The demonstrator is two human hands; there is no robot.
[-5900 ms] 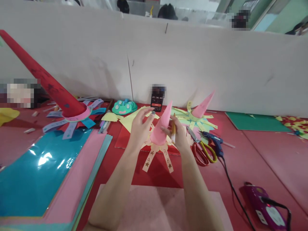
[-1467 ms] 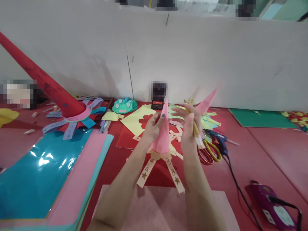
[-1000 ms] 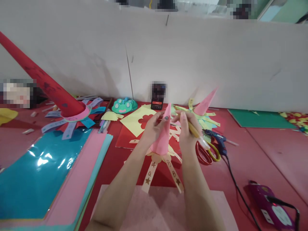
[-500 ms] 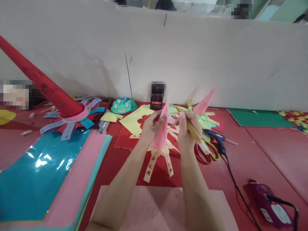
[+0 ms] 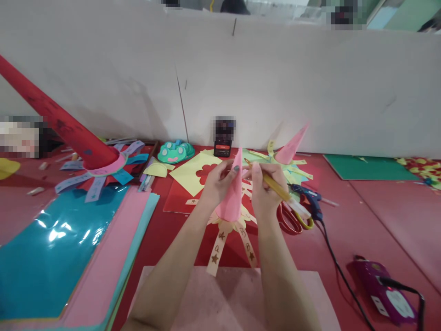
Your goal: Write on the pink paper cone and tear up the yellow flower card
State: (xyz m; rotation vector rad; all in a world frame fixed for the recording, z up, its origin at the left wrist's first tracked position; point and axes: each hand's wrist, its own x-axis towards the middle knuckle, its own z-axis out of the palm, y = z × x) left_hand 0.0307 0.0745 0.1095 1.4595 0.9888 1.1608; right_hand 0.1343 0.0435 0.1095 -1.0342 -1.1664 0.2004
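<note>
My left hand (image 5: pixel 220 181) is closed round the upper part of a pink paper cone (image 5: pixel 232 202), thumb on its near side. The cone stands on a cream flower-shaped base with paper strips (image 5: pixel 217 253) hanging from it, lettered and marked with brown stars. In my right hand (image 5: pixel 267 184) a yellow marker pen (image 5: pixel 277 187) is gripped, its tip pointing up and left close to the cone. Whether the tip touches the cone I cannot tell. Scissors (image 5: pixel 291 219) with red and yellow handles lie just right of my right wrist.
Behind my right hand stands another pink cone (image 5: pixel 291 147). A blue glue gun (image 5: pixel 310 200) trails its cord to a purple box (image 5: pixel 384 289). A tall red cone (image 5: pixel 79 133) and stacked coloured sheets (image 5: pixel 106 257) occupy the left. A phone (image 5: pixel 222 142) leans against the wall.
The pink cone has come slightly lower and nearer with my left hand, its strips now reaching the pink sheet. The pen has tilted flatter, its tip showing beside the cone.
</note>
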